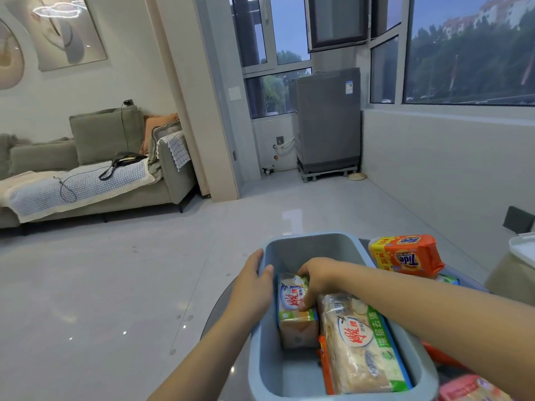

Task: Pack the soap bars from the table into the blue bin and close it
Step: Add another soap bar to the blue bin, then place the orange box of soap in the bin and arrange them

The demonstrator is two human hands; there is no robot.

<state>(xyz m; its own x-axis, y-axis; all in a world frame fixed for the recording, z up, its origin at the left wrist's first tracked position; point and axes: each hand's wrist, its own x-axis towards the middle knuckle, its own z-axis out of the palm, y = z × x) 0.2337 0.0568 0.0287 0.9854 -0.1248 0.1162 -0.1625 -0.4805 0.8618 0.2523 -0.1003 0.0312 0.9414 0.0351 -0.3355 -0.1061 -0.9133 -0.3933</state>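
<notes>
Grey floor tiles [121, 285] surround the desk [463, 280] carrying the blue bin [315, 241]. Left hand [254, 273] grips its nine-o'clock rim; right hand [315, 277] grasps an upright soap bar [292, 302] inside. Orange Tide soap [405, 254] sits at two o'clock.

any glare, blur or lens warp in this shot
Head view: wide-angle warp bows the window frames and stretches the bin near the edge; light spots glare on the glossy floor; the right hand and soap packs stay fairly sharp.
</notes>
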